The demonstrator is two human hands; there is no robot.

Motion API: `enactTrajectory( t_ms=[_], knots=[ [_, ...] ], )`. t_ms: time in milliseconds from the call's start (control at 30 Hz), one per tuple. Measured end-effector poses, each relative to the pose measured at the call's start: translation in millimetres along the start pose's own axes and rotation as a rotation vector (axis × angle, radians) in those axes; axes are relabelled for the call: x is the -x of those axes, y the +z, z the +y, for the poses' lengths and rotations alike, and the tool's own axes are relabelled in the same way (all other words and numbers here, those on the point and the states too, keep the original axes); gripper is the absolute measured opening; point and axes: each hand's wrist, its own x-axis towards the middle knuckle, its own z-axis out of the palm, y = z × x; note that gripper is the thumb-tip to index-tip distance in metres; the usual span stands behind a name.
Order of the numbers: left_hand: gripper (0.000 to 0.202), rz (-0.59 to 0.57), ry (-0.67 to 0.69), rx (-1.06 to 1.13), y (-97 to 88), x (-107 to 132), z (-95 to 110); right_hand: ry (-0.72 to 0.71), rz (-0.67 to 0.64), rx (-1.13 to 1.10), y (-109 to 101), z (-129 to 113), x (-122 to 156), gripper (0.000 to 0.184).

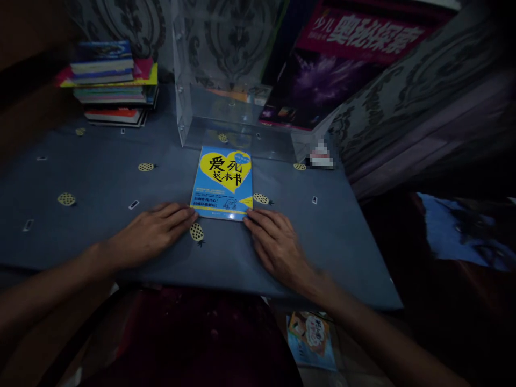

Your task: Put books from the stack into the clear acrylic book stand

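A blue book with a yellow heart and black Chinese characters on its cover lies closed on the table in front of me. At its lower left corner, my left hand has its fingers together and grips the edge. My right hand holds the lower right corner in the same way, palm down. Both thumbs are mostly hidden.
A clear acrylic rack stands behind the book, with a purple-and-red book leaning in it. A pile of books sits at the back left of the cloth-covered table. Another book lies below the table's front edge.
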Motion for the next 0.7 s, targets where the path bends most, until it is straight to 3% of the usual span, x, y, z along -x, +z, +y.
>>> enactTrajectory(
  t_ms=[100,333,500,700],
  knots=[
    [0.047,0.031,-0.040,0.073,6.5,6.5,-1.0,-0.047,-0.027,-0.057,5.9,-16.6,-18.5,0.045],
    [0.040,0.136,-0.051,0.131,12.7,6.4,-4.1,-0.082,-0.262,-0.172,34.9,-61.0,-63.2,0.060],
    [0.040,0.207,-0.021,0.173,15.0,7.1,-6.7,-0.061,-0.289,-0.157,38.8,-59.2,-56.1,0.064],
    [0.038,0.189,-0.037,0.153,13.7,7.1,-5.9,-0.049,-0.211,-0.116,27.2,-46.3,-32.2,0.063]
  ],
)
